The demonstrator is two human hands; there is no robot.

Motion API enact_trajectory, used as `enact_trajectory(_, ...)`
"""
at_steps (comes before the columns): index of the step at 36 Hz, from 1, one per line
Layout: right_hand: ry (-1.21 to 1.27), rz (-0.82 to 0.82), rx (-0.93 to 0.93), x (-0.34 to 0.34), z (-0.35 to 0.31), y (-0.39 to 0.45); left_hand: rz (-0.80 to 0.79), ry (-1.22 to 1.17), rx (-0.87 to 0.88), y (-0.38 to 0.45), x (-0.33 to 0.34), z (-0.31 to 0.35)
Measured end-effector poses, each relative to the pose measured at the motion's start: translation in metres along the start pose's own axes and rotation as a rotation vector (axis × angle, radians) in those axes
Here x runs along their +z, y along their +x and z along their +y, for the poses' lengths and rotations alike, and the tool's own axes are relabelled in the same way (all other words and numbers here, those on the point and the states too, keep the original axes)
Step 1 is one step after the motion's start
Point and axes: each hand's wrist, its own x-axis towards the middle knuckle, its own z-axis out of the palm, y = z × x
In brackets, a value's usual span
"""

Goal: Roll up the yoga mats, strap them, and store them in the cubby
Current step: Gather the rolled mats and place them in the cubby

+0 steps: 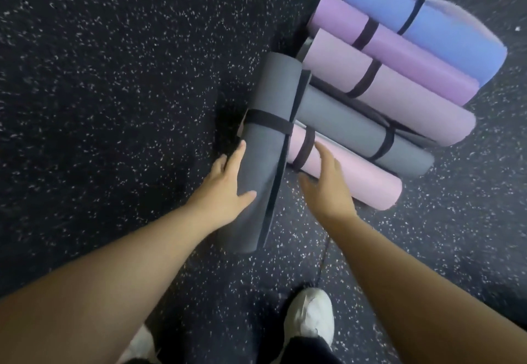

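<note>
The left hand is extended forward with the forearm nearly straight; its fingers are laid flat and spread along the left side of a rolled grey mat, and the thumb is pressed against the mat's front face, so the roll is touched by straight fingers rather than gripped. The right hand is held just right of the same roll with fingers loosely extended and slightly parted; nothing is held in it, and whether its fingertips touch the pink mat behind it cannot be told. The grey mat is stood at a tilt, its lower end towards the person and its upper end leaning away, and is bound near the middle by a dark strap; a loose outer edge of the mat is seen running down its right side. Behind it, a row of strapped rolls is laid side by side on the speckled floor, each touching its neighbour: the pink mat nearest, then a second grey mat, a pale lilac mat, a purple mat and a blue mat. Behind the blue roll a further pale roll is partly seen. Each roll is bound by one dark strap. A white shoe is seen at the bottom edge, with a second one partly visible to its left. No cubby is in view.
</note>
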Motion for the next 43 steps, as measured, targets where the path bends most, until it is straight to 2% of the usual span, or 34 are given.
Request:
enact_trajectory(3,-0.106,0.090,-0.063,0.006,0.029,0.023,-0.024,-0.036,0.014,0.024,0.009,-0.011)
enact_trajectory(6,-0.364,0.141,-0.121,0.010,0.056,0.053,-0.009,-0.101,0.071,0.049,0.016,-0.015)
enact_trajectory(10,-0.585,0.008,-0.118,0.009,0.073,0.085,0.096,-0.158,0.156,0.078,0.025,-0.012)
enact_trajectory(12,-0.698,-0.079,-0.178,0.010,0.080,0.096,0.149,-0.171,0.165,0.087,0.027,-0.013)
enact_trajectory(14,-0.819,-0.093,-0.263,0.018,0.086,0.104,0.192,-0.200,0.204,0.094,0.028,-0.017)
enact_trajectory(17,-0.794,0.012,-0.293,0.028,0.092,0.115,0.227,-0.258,0.280,0.101,0.028,-0.030)
enact_trajectory(20,-0.810,0.045,-0.342,0.026,0.086,0.118,0.249,-0.335,0.330,0.108,0.028,-0.038)
enact_trajectory(25,-0.821,0.003,-0.338,0.018,0.073,0.113,0.258,-0.397,0.349,0.107,0.018,-0.039)
enact_trajectory(32,-0.665,-0.002,-0.388,0.051,0.019,0.111,0.444,-0.413,0.332,0.093,-0.018,-0.055)
enact_trajectory(38,-0.633,-0.025,-0.445,0.100,-0.046,0.119,0.682,-0.458,0.161,0.081,-0.061,-0.109)
enact_trajectory(43,-0.644,-0.028,-0.524,0.135,-0.082,0.117,0.802,-0.506,-0.036,0.060,-0.089,-0.159)
